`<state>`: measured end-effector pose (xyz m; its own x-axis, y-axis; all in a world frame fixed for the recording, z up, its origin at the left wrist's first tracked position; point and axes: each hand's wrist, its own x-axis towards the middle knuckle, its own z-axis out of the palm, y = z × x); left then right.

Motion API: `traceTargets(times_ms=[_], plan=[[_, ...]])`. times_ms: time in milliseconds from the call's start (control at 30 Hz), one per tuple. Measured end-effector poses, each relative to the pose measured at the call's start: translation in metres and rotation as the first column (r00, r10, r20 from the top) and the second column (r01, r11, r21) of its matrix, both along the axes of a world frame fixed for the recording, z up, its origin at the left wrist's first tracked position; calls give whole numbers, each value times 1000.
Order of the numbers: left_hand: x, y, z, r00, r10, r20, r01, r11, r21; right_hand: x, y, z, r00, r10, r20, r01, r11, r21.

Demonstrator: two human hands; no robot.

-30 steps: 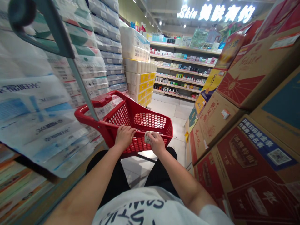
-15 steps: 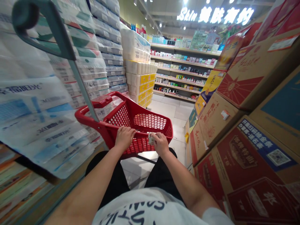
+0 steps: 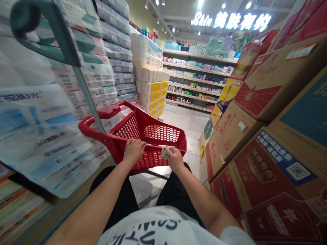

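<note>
A red plastic shopping cart (image 3: 155,132) stands in front of me in a narrow aisle, its basket showing nothing inside. My left hand (image 3: 134,151) is closed over the near rim of the cart. My right hand (image 3: 174,158) also rests on that rim, fingers pinched round a small crumpled whitish wad (image 3: 164,153). My black trousers and white printed shirt fill the bottom of the view.
Stacked packs of tissue paper (image 3: 46,102) wall the left side, with a green-grey handle bar (image 3: 63,44) crossing them. Cardboard cartons (image 3: 265,112) are piled on the right. Tiled floor (image 3: 189,122) leads to product shelves (image 3: 196,81) under a lit sign.
The cart and both hands have shifted slightly left and lower in view as I move along the aisle. My grips are unchanged.
</note>
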<state>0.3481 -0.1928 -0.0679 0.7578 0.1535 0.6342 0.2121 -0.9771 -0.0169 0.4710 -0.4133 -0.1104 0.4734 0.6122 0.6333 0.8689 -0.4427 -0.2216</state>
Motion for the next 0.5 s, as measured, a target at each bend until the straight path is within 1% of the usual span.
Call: traceTargets(times_ms=[67,200,233,367,433,500], plan=[[-1,0,1,1000,0,-3,0,1000,-5,1,0,-2,999,26,-32,-25,999,24],[-1,-1,1,1000,-5,-7,5,1000,-20,2,0,-3,991,7,-135,14,988,155],[-2,-1,1,1000,-5,-7,5,1000,-22,1,0,-4,990,6,-138,16,987,157],[-2,-1,1,1000,-6,-8,5,1000,-28,1,0,-4,992,19,-126,-7,995,95],[-2,-1,1,1000,-11,-8,10,999,-36,3,-1,-4,985,-33,-167,54,991,122],[-2,-1,2,1000,-18,-5,17,999,-45,4,-3,-5,968,-122,-219,158,976,152]])
